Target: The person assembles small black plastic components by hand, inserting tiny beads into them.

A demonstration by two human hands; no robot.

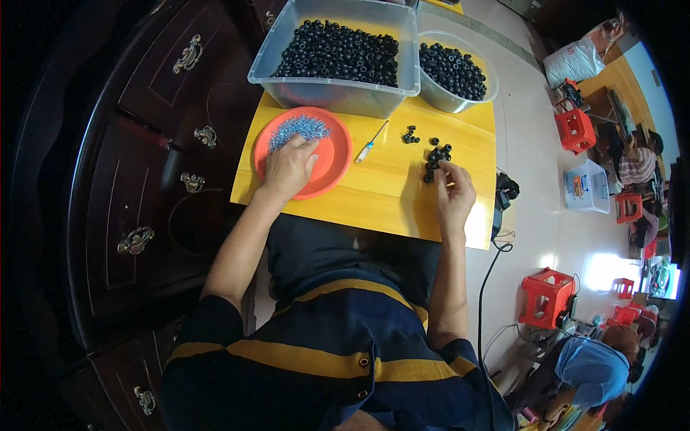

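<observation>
My left hand (290, 169) reaches into a round orange-red plate (338, 161), fingertips curled together at a pile of tiny blue-silver pieces (305, 128). What those fingers hold, if anything, is too small to make out. Toward the table's right side, my right hand (456, 197) pinches at the near end of a small cluster of black ring-like parts (434, 159). One black part seems to be between its thumb and fingers. A screwdriver (369, 147) with a clear bluish handle lies between the hands. A few more black parts (410, 135) sit just beyond the cluster.
A large clear bin (338, 93) and a round clear tub (453, 104), both holding many black parts, stand along the yellow table's (345, 205) far side. Dark drawers (162, 79) rise at left. Red stools (548, 298), a cable (483, 309) and other people are on the right.
</observation>
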